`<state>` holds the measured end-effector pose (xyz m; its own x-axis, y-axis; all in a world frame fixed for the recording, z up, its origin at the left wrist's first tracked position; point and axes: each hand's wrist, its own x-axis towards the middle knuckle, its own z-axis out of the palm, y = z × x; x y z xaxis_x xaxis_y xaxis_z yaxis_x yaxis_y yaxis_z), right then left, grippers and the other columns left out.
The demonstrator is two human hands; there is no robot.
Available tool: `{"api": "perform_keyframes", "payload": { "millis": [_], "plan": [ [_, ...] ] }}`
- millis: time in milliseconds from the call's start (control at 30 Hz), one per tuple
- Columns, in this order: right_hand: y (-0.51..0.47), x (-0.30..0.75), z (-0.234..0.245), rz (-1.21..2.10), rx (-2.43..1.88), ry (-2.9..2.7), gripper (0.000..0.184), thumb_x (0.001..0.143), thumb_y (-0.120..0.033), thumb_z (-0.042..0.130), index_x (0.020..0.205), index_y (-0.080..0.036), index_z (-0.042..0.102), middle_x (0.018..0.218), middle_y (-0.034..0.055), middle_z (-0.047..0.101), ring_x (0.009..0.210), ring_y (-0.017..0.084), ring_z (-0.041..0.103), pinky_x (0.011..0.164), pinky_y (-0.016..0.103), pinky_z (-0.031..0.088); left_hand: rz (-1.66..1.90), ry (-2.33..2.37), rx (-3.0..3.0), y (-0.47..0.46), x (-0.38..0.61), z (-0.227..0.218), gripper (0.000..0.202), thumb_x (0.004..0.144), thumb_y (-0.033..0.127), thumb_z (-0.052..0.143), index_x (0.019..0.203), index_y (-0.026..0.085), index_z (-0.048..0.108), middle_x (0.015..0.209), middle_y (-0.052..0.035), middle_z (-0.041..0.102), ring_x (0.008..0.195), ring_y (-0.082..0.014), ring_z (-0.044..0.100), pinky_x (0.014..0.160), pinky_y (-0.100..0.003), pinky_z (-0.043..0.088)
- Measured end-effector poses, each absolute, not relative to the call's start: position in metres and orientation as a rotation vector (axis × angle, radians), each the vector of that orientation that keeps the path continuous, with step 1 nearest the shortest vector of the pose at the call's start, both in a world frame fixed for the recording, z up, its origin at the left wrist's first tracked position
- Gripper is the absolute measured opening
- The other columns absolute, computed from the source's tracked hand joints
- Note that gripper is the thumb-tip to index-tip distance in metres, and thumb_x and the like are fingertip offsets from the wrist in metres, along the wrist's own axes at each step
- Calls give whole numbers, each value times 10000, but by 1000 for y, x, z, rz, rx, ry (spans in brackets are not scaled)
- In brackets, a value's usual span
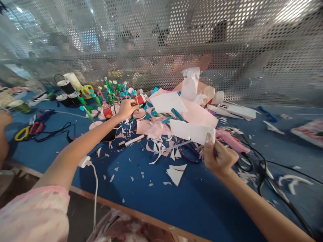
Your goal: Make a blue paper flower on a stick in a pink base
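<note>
My left hand (127,108) reaches far forward and pinches a thin stick (136,99), close to a red and white cup (109,111) and a round paper disc (139,114). My right hand (219,156) is closed on the corner of a white sheet of paper (191,131), held just above the blue table (196,198). Pink and white paper sheets (181,111) are piled between the two hands. Paper scraps (176,173) lie scattered below them.
Small green and blue paper flowers on sticks (111,91) stand at the back left, next to yellow scissors (85,90) and black cups (66,86). Black cables (262,168) run at the right. A perforated metal screen (176,40) closes the far side. A white charger (84,162) sits near the table's front edge.
</note>
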<state>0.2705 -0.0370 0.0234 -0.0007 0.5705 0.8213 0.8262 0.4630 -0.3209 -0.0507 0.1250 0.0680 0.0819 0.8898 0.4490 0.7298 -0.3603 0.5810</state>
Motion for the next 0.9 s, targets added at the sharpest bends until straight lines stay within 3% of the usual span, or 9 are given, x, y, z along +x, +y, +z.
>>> {"api": "perform_keyframes", "payload": {
  "millis": [133, 267, 400, 467, 533, 667, 733, 833, 900],
  "plan": [
    [-36, 272, 25, -454, -1126, -1705, 338, 874, -265, 432, 563, -178, 534, 358, -18, 419, 301, 84, 366, 373, 231, 262, 1123, 1653, 2201, 127, -50, 67, 120, 694, 249, 618, 661, 139, 652, 740, -69, 710, 699, -179, 630, 672, -257, 448],
    [-35, 270, 23, -431, -1116, -1710, 319, 885, -255, 440, 589, -174, 526, 383, -13, 474, 331, 89, 440, 383, 208, 290, 1162, 1638, 2226, 121, -51, 71, 134, 715, 262, 591, 708, 143, 652, 763, -64, 711, 698, -175, 625, 682, -259, 454],
    [-34, 265, 23, -10, -1296, -1674, 425, 912, -397, 402, 544, -194, 462, 386, 1, 499, 347, 115, 492, 409, 218, 348, 1146, 1585, 2218, 116, -52, 73, 117, 702, 257, 601, 694, 146, 638, 761, -63, 706, 680, -170, 618, 682, -258, 461],
    [-31, 263, 26, 312, -1469, -1636, 509, 921, -519, 318, 552, -202, 467, 374, 6, 483, 338, 137, 487, 413, 244, 365, 1150, 1550, 2202, 115, -51, 76, 110, 700, 249, 601, 700, 146, 640, 766, -61, 705, 686, -171, 619, 684, -258, 461],
    [-26, 262, 31, 397, -1661, -1716, 579, 912, -591, 236, 563, -202, 484, 412, 36, 503, 371, 168, 504, 427, 274, 365, 1175, 1515, 2196, 114, -50, 81, 110, 701, 246, 602, 706, 145, 644, 764, -56, 702, 699, -171, 620, 689, -256, 458],
    [-18, 261, 44, -145, -2057, -1867, 552, 883, -606, 293, 710, -157, 564, 592, 134, 585, 509, 243, 556, 462, 314, 337, 1201, 1432, 2237, 114, -42, 98, 98, 690, 231, 627, 670, 138, 650, 721, -39, 690, 695, -159, 609, 702, -248, 449],
    [-11, 258, 53, -328, -2028, -1848, 531, 875, -595, 333, 804, -130, 579, 673, 159, 599, 605, 268, 574, 517, 332, 373, 1211, 1347, 2222, 115, -35, 107, 85, 680, 213, 641, 677, 130, 658, 738, -39, 691, 699, -152, 608, 707, -247, 454],
    [12, 249, 66, -301, -1712, -1882, 490, 884, -550, 344, 909, -130, 596, 861, 189, 606, 856, 312, 561, 713, 409, 419, 1217, 1191, 2173, 114, -23, 122, 113, 688, 233, 653, 734, 132, 675, 752, -36, 686, 707, -153, 612, 698, -254, 466],
    [36, 241, 75, -32, -1515, -1888, 434, 882, -515, 366, 975, -164, 604, 971, 178, 602, 992, 325, 517, 833, 467, 388, 1218, 1106, 2152, 110, -15, 131, 129, 677, 252, 679, 731, 135, 672, 744, -33, 678, 706, -155, 610, 683, -256, 469]
  ]
}}
